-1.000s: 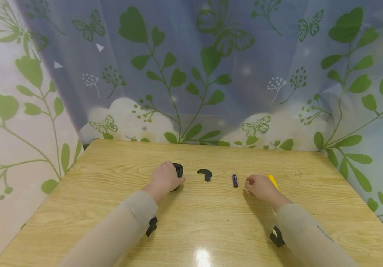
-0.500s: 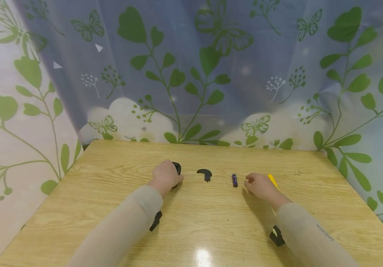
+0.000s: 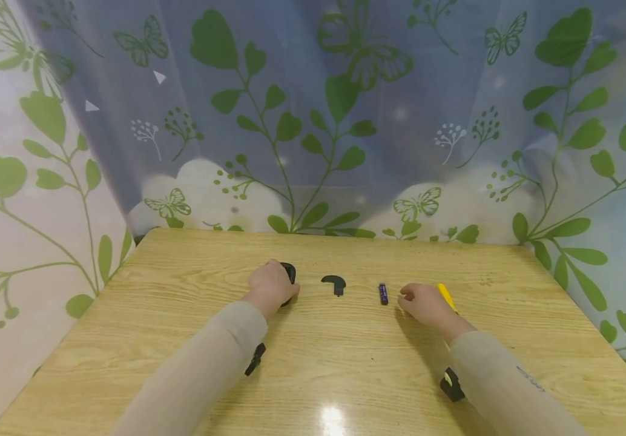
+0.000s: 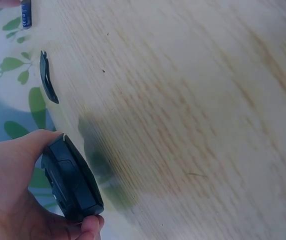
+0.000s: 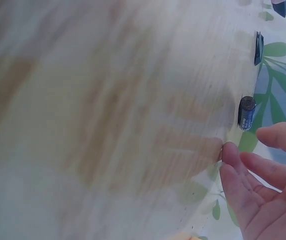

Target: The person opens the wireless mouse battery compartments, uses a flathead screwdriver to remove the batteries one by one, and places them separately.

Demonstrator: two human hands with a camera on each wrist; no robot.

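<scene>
My left hand (image 3: 270, 284) grips a black computer mouse (image 4: 72, 177), thumb on one end and fingertips on the other. In the head view the hand covers much of the mouse. To its right on the table lies a curved black cover (image 3: 336, 283) with a short tab. A dark blue battery (image 3: 383, 293) lies farther right, lengthwise to the table. My right hand (image 3: 424, 303) is beside the battery, its fingers loosely bent with nothing between them. In the right wrist view the battery (image 5: 246, 113) shows just past the fingertips.
A yellow stick-like object (image 3: 446, 297) lies behind my right hand, partly hidden by it. The wooden table (image 3: 313, 357) ends at the back against a curtain (image 3: 291, 121) with leaves and butterflies. Black wrist straps (image 3: 451, 384) hang below both sleeves.
My left hand has turned the mouse slightly and shifted a little toward the back, with less of the mouse's inside showing now. The right hand, cover and battery hold their places.
</scene>
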